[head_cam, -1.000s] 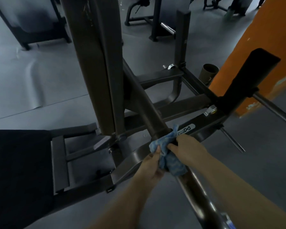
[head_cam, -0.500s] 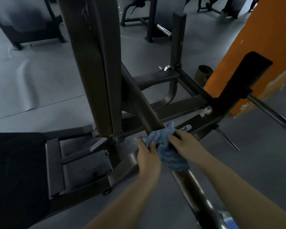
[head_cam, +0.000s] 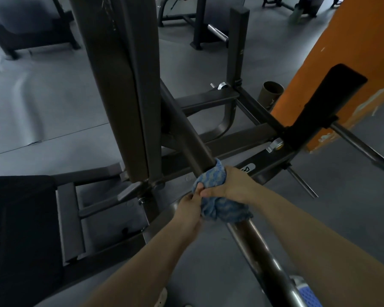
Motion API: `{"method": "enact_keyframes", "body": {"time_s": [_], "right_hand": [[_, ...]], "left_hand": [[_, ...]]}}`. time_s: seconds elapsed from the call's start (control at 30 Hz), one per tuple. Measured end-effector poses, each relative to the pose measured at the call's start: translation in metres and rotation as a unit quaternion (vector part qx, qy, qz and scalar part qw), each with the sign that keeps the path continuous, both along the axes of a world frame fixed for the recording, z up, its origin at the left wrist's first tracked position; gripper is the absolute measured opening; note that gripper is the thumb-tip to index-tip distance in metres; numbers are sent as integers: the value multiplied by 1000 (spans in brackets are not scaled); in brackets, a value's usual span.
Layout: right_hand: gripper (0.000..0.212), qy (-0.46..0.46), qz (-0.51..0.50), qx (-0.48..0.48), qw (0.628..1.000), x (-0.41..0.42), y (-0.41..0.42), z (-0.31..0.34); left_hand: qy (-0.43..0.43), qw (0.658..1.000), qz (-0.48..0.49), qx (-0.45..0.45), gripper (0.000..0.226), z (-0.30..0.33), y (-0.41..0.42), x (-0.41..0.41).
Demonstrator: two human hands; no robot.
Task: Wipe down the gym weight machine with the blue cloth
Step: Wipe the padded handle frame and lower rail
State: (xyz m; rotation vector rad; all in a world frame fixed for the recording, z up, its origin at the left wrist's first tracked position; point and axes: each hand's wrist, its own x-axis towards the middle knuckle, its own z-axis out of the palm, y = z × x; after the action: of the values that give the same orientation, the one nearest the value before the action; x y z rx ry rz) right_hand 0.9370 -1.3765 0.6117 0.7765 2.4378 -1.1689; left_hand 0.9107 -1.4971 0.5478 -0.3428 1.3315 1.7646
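A dark brown metal weight machine fills the view, with a slanted round bar (head_cam: pixel 191 140) running from the upright toward me. The blue cloth (head_cam: pixel 217 204) is wrapped around this bar at mid-frame. My right hand (head_cam: pixel 233 185) grips the cloth around the bar from the right side, thumb pointing left. My left hand (head_cam: pixel 190 209) pinches the cloth's lower left fold just below it. Part of the cloth is hidden under my right hand.
A wide upright column (head_cam: pixel 120 85) stands just left of the bar. A black seat pad (head_cam: pixel 16 229) lies at lower left. A black pad on a lever (head_cam: pixel 326 103) and an orange pillar (head_cam: pixel 353 52) are at right. Other machines stand on the grey floor (head_cam: pixel 42 96) behind.
My right hand has closed around the cloth and bar, bunching the cloth tighter. My left hand has shifted slightly down to the cloth's lower edge.
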Motion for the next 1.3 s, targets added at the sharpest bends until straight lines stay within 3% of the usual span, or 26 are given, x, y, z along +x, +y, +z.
{"method": "enact_keyframes", "body": {"time_s": [0.13,0.23,0.3,0.4,0.47,0.53,0.63,0.73,0.87,1.0,1.1,1.23,1.3], "right_hand": [[60,7,-25,166,986,8,-21,0],[47,18,25,310,950,11,-33,-7],[39,20,33,258,965,9,-26,1],[34,-34,33,38,998,3,-2,12],[36,-55,29,-84,995,0,8,7],[44,-57,17,-122,991,-3,13,-3],[66,-51,-2,-91,995,-3,9,-9],[81,-36,-48,-44,997,3,3,-15],[83,-32,-93,12,995,10,-12,-7],[54,-23,-106,127,986,15,-34,5],[29,-5,-111,208,972,15,-50,6],[58,-75,-81,284,952,16,-62,13],[48,-70,-82,298,949,20,-68,16]], "left_hand": [[-56,998,2,-7,34,12,0,-6],[-68,998,2,13,27,15,5,-5],[-59,998,3,19,29,16,6,-4],[-46,997,-1,68,40,8,-1,-2],[-39,994,-15,98,54,0,-4,-2],[-29,992,-40,119,59,-6,-6,0],[-26,990,-48,133,63,-8,-6,2],[-14,995,-29,91,75,-2,-3,5],[-31,998,-31,46,48,1,-3,1],[-49,997,-46,48,30,12,-7,-5],[-52,996,-69,-16,28,23,0,-8],[-79,994,-65,-29,25,54,-3,-6],[-65,996,-66,-11,32,69,-10,2]]}}
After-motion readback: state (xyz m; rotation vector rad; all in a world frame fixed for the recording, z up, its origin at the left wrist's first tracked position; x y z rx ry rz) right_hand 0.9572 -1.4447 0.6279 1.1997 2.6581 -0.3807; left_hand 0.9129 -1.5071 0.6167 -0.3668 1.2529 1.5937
